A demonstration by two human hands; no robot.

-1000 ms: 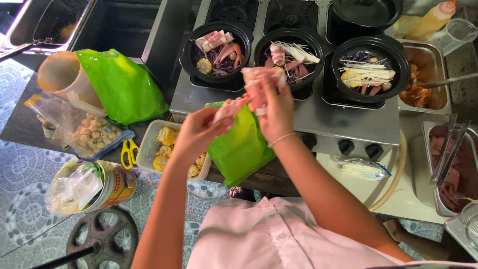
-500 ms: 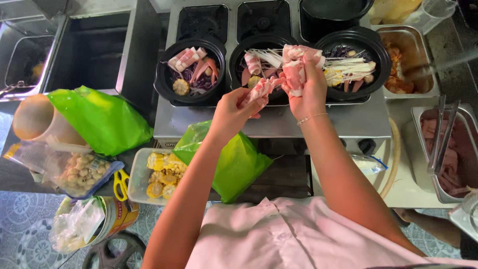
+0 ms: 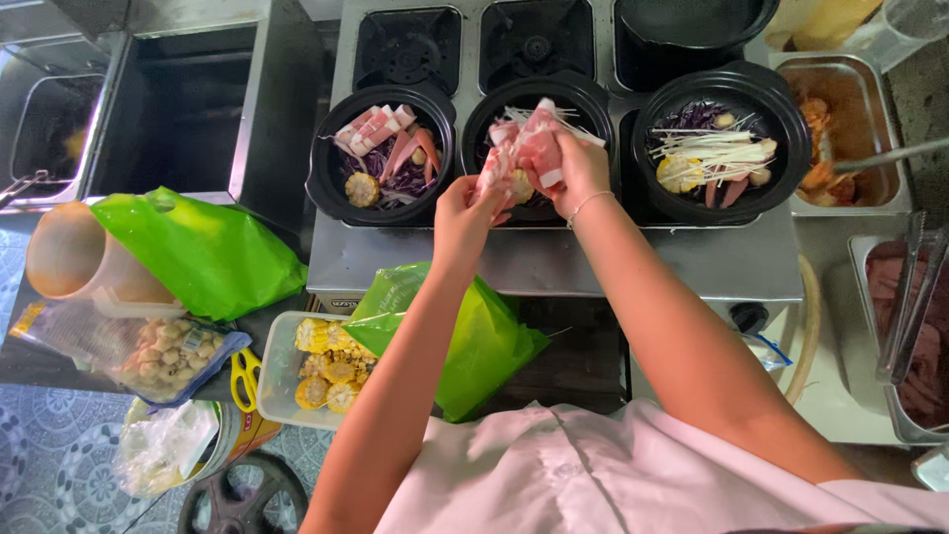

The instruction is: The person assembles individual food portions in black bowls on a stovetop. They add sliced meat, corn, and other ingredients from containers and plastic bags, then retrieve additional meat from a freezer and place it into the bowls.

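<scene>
Over the middle round black bowl (image 3: 539, 99) on the steel stove top, both bare hands work a bundle of thin pink-and-white raw meat slices (image 3: 529, 148). The right hand (image 3: 578, 168) is curled shut around the thick end of the bundle, a thin bracelet at its wrist, while the left hand (image 3: 463, 210) pinches a loose hanging slice between thumb and fingertips, just left of the bowl's centre. The meat hangs directly above the middle bowl, touching both hands; whether its lower end rests on the bowl's contents cannot be told. Under the hands that bowl shows white enoki mushroom strands and a piece of corn. Left of the middle bowl stands a second black bowl (image 3: 336, 188) holding pink-and-white strips, purple cabbage and a yellow corn round. Right of the middle bowl sits a third black bowl (image 3: 786, 148) with enoki mushrooms spread across purple cabbage. In front of the middle bowl, below the stove's edge, lies a crumpled bright green plastic bag (image 3: 474, 341), and just left of that bag a clear plastic tub of cut yellow corn cobs (image 3: 321, 366). Farther left of the middle bowl lies another green plastic bag (image 3: 203, 252).
</scene>
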